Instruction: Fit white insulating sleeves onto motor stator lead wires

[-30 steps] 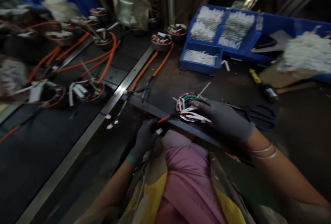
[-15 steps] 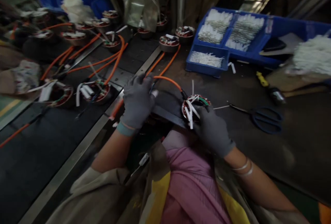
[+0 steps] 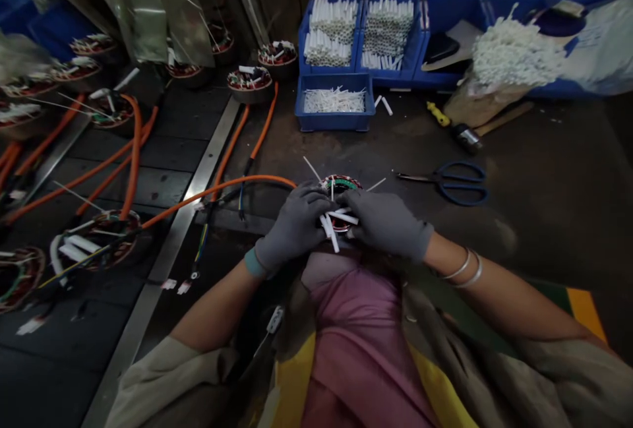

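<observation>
In front of my body a motor stator (image 3: 345, 184), round with red windings and a green ring, sits at the bench's near edge. My left hand (image 3: 301, 222), gloved in grey, is closed on its left side. On its right side my right hand (image 3: 390, 222), in a matching glove, is closed too, with the fingertips bent inward over the rim. Several white sleeves (image 3: 334, 230) stick out between the hands. Thin white ties rise from the far rim. An orange cable (image 3: 247, 178) runs off leftward from beside my left hand. The fingertips partly cover the stator's middle.
Blue-handled scissors (image 3: 462, 183) lie to the right. Behind stand blue bins (image 3: 336, 123) of white sleeves and ties, a yellow-handled tool (image 3: 438, 113) and a bundle of white pieces (image 3: 514, 52). More stators (image 3: 250, 88) with orange cables stand left, beyond a metal strip (image 3: 195, 194).
My left hand has moved from the orange cable to the stator, and my right hand has shifted over it. The white sleeves now fan out differently. The view has swung right.
</observation>
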Motion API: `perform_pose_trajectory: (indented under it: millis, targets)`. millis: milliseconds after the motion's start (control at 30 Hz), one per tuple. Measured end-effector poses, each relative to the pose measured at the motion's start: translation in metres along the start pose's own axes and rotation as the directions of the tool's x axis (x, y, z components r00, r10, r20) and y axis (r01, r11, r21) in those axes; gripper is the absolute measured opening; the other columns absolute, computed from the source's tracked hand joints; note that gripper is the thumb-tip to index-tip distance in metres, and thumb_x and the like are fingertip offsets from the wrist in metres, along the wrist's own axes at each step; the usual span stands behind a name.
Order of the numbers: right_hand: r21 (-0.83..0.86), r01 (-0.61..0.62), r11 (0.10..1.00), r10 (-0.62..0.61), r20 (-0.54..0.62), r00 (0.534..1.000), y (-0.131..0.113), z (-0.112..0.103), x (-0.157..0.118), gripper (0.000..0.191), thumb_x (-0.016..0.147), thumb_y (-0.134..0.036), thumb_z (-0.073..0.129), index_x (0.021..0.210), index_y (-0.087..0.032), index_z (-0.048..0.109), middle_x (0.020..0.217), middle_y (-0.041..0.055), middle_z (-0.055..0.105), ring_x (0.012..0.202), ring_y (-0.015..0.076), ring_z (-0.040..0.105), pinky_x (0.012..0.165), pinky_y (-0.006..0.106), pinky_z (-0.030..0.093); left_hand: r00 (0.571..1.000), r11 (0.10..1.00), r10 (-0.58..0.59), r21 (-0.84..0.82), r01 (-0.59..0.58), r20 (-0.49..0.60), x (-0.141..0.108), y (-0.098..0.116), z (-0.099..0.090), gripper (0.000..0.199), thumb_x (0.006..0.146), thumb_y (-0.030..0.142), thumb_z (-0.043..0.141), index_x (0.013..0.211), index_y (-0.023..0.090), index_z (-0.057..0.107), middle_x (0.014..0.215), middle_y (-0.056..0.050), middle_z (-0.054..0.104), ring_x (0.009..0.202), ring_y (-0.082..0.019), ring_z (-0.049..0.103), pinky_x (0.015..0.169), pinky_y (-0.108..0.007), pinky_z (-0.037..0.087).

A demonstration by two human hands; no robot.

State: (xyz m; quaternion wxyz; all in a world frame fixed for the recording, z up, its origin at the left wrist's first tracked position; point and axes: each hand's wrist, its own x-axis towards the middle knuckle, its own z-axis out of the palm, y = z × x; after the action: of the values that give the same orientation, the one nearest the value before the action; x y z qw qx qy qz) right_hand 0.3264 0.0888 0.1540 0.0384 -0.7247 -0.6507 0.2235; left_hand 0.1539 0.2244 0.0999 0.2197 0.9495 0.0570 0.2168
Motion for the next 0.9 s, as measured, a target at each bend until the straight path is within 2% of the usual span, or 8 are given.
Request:
perform_pose_trajectory:
  millis: [67, 133, 200, 300, 500, 700, 800, 900]
  targets:
    - [-0.031, 0.021, 0.999, -0.02, 0.03, 0.999, -0.002, -0.005, 0.005, 0.043, 0.093, -0.021, 0.067, 0.135, -0.017, 0.06, 0.124, 0.0132, 0.075, 0.105, 0.0318, 0.074, 0.08, 0.034, 0.05, 1.0, 1.0, -0.03, 0.007, 0.03, 0.0, 0.002, 0.005, 0.001, 0.012, 0.09, 0.029, 0.071, 0.097, 0.019, 0.073, 0.101, -0.008, 0.079, 0.104, -0.027, 0.072, 0.108, -0.048, 0.049]
    - [-0.052, 0.046, 0.998, -0.043, 0.056, 0.998, -0.001, -0.01, 0.01, 0.046, 0.09, -0.021, 0.072, 0.134, -0.017, 0.06, 0.121, 0.0128, 0.076, 0.103, 0.0327, 0.075, 0.077, 0.033, 0.048, 0.996, 0.997, -0.078, 0.019, 0.077, 0.048, 0.007, 0.009, 0.001, 0.012, 0.09, 0.031, 0.07, 0.091, 0.019, 0.071, 0.098, -0.009, 0.077, 0.099, -0.027, 0.071, 0.1, -0.045, 0.051]
    - [-0.065, 0.06, 0.996, -0.054, 0.084, 0.995, 0.002, -0.014, 0.014, 0.05, 0.085, -0.024, 0.08, 0.13, -0.017, 0.061, 0.12, 0.0127, 0.076, 0.103, 0.0334, 0.074, 0.074, 0.032, 0.046, 0.987, 0.993, -0.114, 0.033, 0.111, 0.114, 0.012, 0.011, -0.001, 0.016, 0.086, 0.034, 0.073, 0.09, 0.019, 0.069, 0.096, -0.009, 0.075, 0.098, -0.028, 0.069, 0.093, -0.043, 0.051]
    - [-0.062, 0.054, 0.997, -0.047, 0.112, 0.993, 0.008, -0.017, 0.021, 0.053, 0.079, -0.029, 0.089, 0.123, -0.017, 0.062, 0.119, 0.0127, 0.077, 0.104, 0.0328, 0.074, 0.073, 0.031, 0.044, 0.977, 0.991, -0.133, 0.041, 0.128, 0.164, 0.018, 0.011, -0.004, 0.023, 0.08, 0.033, 0.077, 0.096, 0.018, 0.069, 0.097, -0.01, 0.073, 0.097, -0.03, 0.067, 0.09, -0.043, 0.049]
    - [-0.032, 0.093, 0.995, -0.089, 0.109, 0.99, 0.017, -0.017, 0.027, 0.053, 0.077, -0.034, 0.09, 0.119, -0.016, 0.063, 0.114, 0.0119, 0.077, 0.099, 0.0301, 0.073, 0.071, 0.03, 0.04, 0.969, 0.988, -0.152, 0.01, 0.153, 0.194, 0.02, 0.014, -0.006, 0.024, 0.086, 0.031, 0.073, 0.105, 0.017, 0.068, 0.1, -0.01, 0.073, 0.1, -0.029, 0.067, 0.091, -0.041, 0.047]
    - [-0.054, 0.15, 0.987, -0.144, 0.109, 0.984, 0.015, -0.015, 0.029, 0.05, 0.075, -0.032, 0.09, 0.116, -0.015, 0.066, 0.109, 0.0129, 0.078, 0.095, 0.0309, 0.073, 0.071, 0.03, 0.04, 0.96, 0.977, -0.206, -0.021, 0.214, 0.188, 0.02, 0.02, -0.004, 0.025, 0.083, 0.038, 0.079, 0.094, 0.017, 0.07, 0.095, -0.008, 0.074, 0.093, -0.028, 0.068, 0.084, -0.039, 0.045]
    - [0.081, 0.204, 0.976, -0.208, 0.056, 0.976, 0.021, -0.013, 0.024, 0.048, 0.077, -0.024, 0.088, 0.119, -0.015, 0.067, 0.112, 0.0124, 0.077, 0.1, 0.0304, 0.072, 0.078, 0.031, 0.046, 0.956, 0.971, -0.226, -0.04, 0.237, 0.185, 0.015, 0.02, -0.003, 0.025, 0.086, 0.041, 0.078, 0.094, 0.018, 0.072, 0.093, -0.006, 0.075, 0.09, -0.027, 0.068, 0.084, -0.039, 0.044]
    - [0.371, 0.268, 0.889, -0.238, -0.125, 0.963, 0.042, -0.011, 0.004, 0.071, 0.081, -0.029, 0.086, 0.145, -0.019, 0.056, 0.128, 0.0116, 0.073, 0.113, 0.029, 0.07, 0.091, 0.034, 0.051, 0.967, 0.978, -0.197, -0.033, 0.205, 0.158, 0.008, 0.016, -0.003, 0.025, 0.087, 0.039, 0.079, 0.101, 0.019, 0.076, 0.096, -0.007, 0.076, 0.095, -0.027, 0.068, 0.088, -0.04, 0.045]
